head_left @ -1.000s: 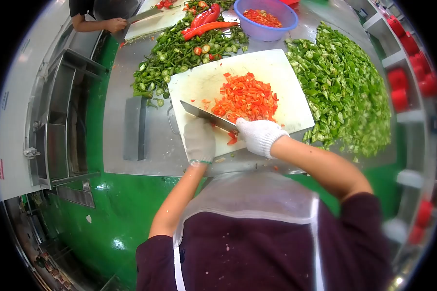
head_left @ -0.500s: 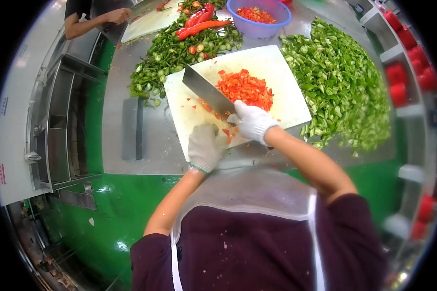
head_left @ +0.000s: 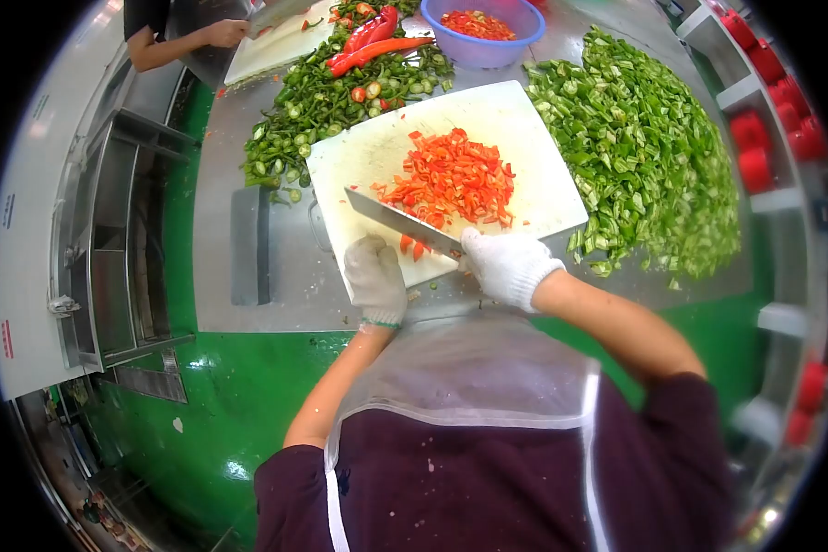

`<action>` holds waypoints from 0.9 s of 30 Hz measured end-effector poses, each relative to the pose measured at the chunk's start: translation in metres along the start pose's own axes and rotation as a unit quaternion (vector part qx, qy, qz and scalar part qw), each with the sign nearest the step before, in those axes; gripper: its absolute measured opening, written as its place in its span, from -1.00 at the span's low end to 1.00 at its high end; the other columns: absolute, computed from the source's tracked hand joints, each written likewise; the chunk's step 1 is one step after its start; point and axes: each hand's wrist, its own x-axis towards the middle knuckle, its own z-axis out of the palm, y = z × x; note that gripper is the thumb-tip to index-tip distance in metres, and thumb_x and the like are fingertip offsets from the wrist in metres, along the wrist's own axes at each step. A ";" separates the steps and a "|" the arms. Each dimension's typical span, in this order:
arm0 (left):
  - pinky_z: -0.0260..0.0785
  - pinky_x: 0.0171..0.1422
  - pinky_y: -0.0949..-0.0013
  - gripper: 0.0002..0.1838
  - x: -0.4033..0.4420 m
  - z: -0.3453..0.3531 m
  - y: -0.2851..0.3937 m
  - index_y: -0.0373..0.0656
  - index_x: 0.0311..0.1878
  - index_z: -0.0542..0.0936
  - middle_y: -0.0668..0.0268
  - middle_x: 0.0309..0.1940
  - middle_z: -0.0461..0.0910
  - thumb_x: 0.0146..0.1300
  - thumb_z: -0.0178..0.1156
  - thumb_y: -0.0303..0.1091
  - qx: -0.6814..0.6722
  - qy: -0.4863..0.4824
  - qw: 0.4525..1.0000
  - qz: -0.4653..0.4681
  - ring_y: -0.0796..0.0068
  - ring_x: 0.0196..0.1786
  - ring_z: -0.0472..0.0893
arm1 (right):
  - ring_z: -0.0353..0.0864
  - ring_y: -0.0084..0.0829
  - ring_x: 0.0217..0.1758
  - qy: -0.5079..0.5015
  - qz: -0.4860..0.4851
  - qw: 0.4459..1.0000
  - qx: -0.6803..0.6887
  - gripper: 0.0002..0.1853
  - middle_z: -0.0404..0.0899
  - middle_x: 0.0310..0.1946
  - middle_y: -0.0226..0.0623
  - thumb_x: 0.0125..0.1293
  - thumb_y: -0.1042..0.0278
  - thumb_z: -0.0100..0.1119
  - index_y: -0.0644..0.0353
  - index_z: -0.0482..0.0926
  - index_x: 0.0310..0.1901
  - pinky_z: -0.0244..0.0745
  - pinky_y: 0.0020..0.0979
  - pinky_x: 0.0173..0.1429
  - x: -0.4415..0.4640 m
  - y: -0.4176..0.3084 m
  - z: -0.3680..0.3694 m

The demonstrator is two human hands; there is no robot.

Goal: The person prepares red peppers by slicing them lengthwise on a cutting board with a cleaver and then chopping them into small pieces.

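Note:
My right hand (head_left: 513, 267), in a white knit glove, grips a broad cleaver (head_left: 403, 224) whose blade points up and left across the white cutting board (head_left: 547, 175). Beyond the blade lies a heap of chopped red pepper (head_left: 460, 175). A few larger red pepper pieces (head_left: 419, 249) sit on the near side of the blade. My left hand (head_left: 375, 283), gloved too, is at the board's front left edge, just left of those pieces. Its fingers are bunched and curled down, so whatever is under them is hidden.
Chopped green peppers (head_left: 644, 166) spread at right; green stem ends (head_left: 294, 129) lie at left under whole red peppers (head_left: 377, 55). A purple basin (head_left: 478, 51) holds red pieces. A grey block (head_left: 250, 247) lies left of the board. Another person's hand (head_left: 225, 33) is at upper left.
The cleaver has come toward me and lies flatter across the board, with the red heap now beyond it. My left hand has shifted slightly left, away from the pepper pieces.

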 end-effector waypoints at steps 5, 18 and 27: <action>0.43 0.00 -0.03 -0.87 0.011 0.005 0.022 -0.23 -0.39 0.64 0.05 -0.29 0.63 0.19 0.29 -0.36 0.182 -0.102 0.978 -0.009 -0.07 -0.11 0.60 | 0.72 0.20 -0.17 -0.027 0.005 0.999 -0.025 -0.82 0.69 -0.27 0.12 0.43 0.42 -0.03 0.24 0.43 0.00 0.57 0.10 -0.11 0.022 -0.015 0.004; 0.40 -0.05 -0.04 -0.83 0.011 -0.014 0.007 -0.29 -0.35 0.57 -0.01 -0.24 0.57 0.09 0.34 -0.41 0.022 -0.104 0.990 0.091 -0.11 -0.13 0.56 | 0.66 0.24 -0.01 0.063 0.083 0.987 0.122 -0.66 0.68 -0.16 0.22 0.52 0.11 0.04 0.27 0.40 0.01 0.51 0.07 0.07 0.018 0.013 -0.006; 0.13 0.43 -0.30 -0.12 0.045 0.030 0.080 -0.13 0.31 0.48 0.04 0.32 0.39 0.02 0.39 0.26 0.272 -0.251 0.875 0.310 0.04 0.42 0.32 | 0.62 0.29 0.00 0.273 0.201 0.928 0.154 -0.60 0.66 -0.17 0.21 0.50 0.05 0.06 0.26 0.48 0.07 0.51 0.02 0.15 -0.024 0.061 -0.009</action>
